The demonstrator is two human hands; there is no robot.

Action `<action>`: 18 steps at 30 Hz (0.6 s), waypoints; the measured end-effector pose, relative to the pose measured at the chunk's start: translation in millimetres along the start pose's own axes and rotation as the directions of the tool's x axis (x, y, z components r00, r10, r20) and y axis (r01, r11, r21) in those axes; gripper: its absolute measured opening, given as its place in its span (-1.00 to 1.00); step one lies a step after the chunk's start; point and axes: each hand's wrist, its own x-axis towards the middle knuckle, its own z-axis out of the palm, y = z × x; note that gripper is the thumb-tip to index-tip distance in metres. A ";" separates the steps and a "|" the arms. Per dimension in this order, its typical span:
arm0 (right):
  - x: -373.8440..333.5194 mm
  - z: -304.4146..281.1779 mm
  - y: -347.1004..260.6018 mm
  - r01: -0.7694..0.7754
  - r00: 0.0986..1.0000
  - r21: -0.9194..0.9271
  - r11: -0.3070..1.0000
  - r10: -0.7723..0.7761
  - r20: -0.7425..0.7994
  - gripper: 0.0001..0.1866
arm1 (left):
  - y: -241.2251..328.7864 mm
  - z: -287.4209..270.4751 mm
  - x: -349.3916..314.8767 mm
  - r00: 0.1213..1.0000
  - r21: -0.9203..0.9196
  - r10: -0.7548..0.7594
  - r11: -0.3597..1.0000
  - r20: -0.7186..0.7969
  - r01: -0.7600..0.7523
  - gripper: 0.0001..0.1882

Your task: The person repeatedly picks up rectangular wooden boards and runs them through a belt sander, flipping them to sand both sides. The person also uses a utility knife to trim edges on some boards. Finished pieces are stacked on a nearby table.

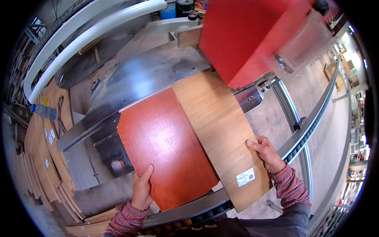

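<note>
A reddish-orange board [162, 138] with cut-in corners lies flat in front of me, its far edge at the steel machine table [146, 79]. My left hand [141, 189] grips its near left edge, thumb on top and fingers underneath, out of sight. Along the board's right side runs a longer wood-grain panel [221, 130], with a white label [245, 177] near its close end. My right hand [266, 152] holds the panel's right edge, thumb above and the other fingers mostly hidden below. The panel's far end reaches a red machine housing [244, 35].
White curved tubes [98, 31] arch over the far left. Wooden boards [47, 158] are stacked at the left, with a blue-capped bottle [45, 111] on them. Metal rails [290, 104] run along the right. A blue bucket [167, 10] stands at the back.
</note>
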 end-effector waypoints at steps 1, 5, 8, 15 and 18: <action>1.7 -6.7 -2.0 -0.009 1.000 -0.010 1.000 0.009 0.003 -0.51 | -1.6 5.2 1.6 1.000 0.001 -0.004 1.000 -0.002 0.004 -0.60; 9.5 -34.8 -14.4 -0.019 1.000 -0.017 1.000 0.019 0.018 -0.51 | -7.4 32.8 8.3 0.999 0.006 -0.036 0.999 -0.008 0.036 -0.59; 16.8 -60.8 -21.3 -0.034 0.999 -0.023 0.999 0.035 0.021 -0.51 | -13.7 52.0 16.2 0.997 0.050 -0.067 0.997 0.024 0.066 -0.52; 36.7 -132.5 -45.7 -0.033 0.999 -0.033 0.999 0.033 0.006 -0.51 | -33.4 129.8 37.3 0.995 0.024 -0.091 0.996 0.039 0.090 -0.55; 47.3 -166.8 -56.8 -0.056 0.998 -0.057 0.997 0.054 -0.021 -0.50 | -44.3 166.8 46.5 0.995 -0.017 -0.079 0.997 0.062 0.080 -0.58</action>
